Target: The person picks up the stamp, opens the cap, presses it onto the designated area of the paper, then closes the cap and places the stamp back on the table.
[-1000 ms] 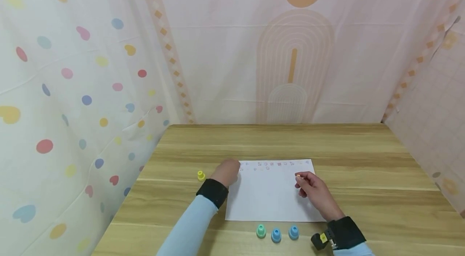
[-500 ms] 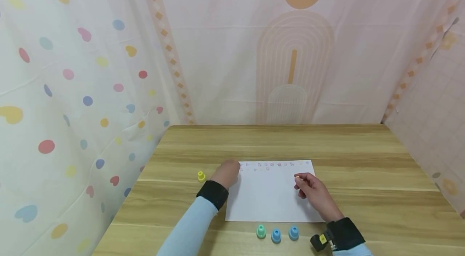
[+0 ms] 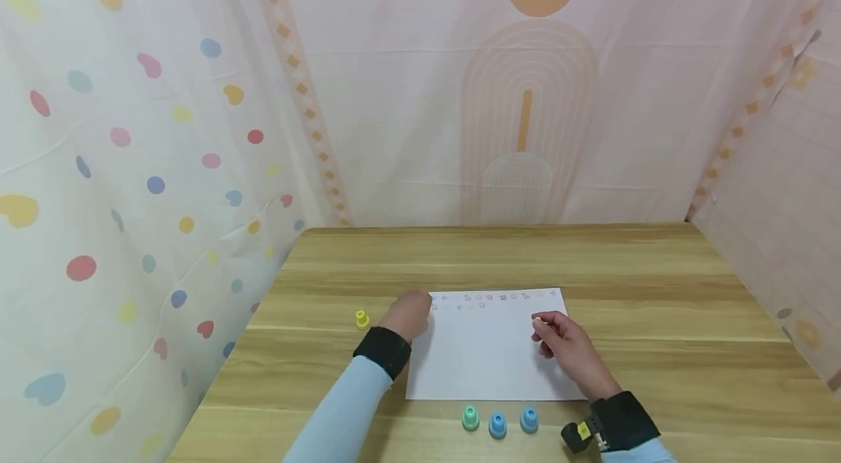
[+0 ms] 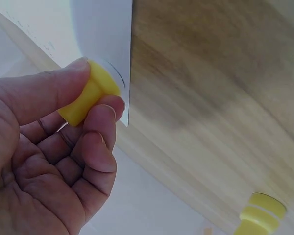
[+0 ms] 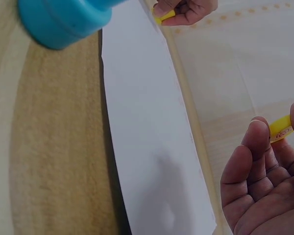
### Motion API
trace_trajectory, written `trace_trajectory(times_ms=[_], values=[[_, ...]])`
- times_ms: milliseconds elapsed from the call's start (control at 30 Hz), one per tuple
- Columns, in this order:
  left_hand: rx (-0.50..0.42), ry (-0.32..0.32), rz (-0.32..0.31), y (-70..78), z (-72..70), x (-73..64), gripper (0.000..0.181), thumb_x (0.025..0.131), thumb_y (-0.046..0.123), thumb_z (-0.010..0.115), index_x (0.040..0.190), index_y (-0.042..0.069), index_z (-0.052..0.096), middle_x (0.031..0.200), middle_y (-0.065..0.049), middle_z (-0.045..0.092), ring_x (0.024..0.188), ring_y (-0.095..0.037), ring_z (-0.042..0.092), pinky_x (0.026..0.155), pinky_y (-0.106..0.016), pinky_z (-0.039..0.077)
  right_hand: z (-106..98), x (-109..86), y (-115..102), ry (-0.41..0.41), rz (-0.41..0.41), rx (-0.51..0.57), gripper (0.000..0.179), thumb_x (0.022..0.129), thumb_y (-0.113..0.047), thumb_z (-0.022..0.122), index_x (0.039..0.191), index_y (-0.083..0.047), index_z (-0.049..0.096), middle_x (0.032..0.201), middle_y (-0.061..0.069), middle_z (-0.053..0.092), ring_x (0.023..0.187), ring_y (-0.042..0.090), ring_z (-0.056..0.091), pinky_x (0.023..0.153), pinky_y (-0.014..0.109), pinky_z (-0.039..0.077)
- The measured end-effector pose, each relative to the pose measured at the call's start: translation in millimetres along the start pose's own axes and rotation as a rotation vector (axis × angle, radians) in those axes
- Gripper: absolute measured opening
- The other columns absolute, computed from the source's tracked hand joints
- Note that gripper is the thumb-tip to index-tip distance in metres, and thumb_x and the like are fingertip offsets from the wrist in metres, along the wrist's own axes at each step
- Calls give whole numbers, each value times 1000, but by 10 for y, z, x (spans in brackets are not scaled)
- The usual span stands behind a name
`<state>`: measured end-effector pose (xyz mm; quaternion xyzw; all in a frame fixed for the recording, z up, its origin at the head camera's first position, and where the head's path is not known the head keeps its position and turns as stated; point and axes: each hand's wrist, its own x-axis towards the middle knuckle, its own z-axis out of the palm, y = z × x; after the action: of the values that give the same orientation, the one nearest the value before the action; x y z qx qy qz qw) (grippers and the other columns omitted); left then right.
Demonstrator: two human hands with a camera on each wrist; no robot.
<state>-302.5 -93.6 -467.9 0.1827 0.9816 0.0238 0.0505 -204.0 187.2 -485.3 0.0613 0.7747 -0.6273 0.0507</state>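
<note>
Over the upper left corner of the white paper, my left hand pinches a yellow stamp between thumb and fingers. Its wide end is right at the paper in the left wrist view. Above the paper's right side, my right hand holds a small yellow cap with a red pattern on its round face, between thumb and fingertips. Rows of small stamped prints run along the paper's far edge. Another yellow stamp stands on the table, left of my left hand.
One green stamp and two blue stamps, the middle one and the right one, stand on the wooden table in front of the paper's near edge. Patterned curtains hang behind the table and at its sides.
</note>
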Motion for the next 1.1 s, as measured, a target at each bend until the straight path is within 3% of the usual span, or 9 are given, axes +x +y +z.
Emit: trace_trajectory(times_ms=[833,1100], values=[[66,4,25,4,-14,-26,15,91,3,69,106,1,67,90,-10,66,79,-19,60,83,-33,54,-9,-1,-12,-3,12,-17,35,104,-22,53,131,1,53,101,13,62,83,22,55,73,28,48],[51,-1,31,21,-65,-42,12,92,3,68,104,1,68,88,-10,66,75,-19,58,81,-33,54,-14,22,-6,-2,12,-11,34,105,-21,52,131,2,53,100,13,62,81,22,55,72,28,48]])
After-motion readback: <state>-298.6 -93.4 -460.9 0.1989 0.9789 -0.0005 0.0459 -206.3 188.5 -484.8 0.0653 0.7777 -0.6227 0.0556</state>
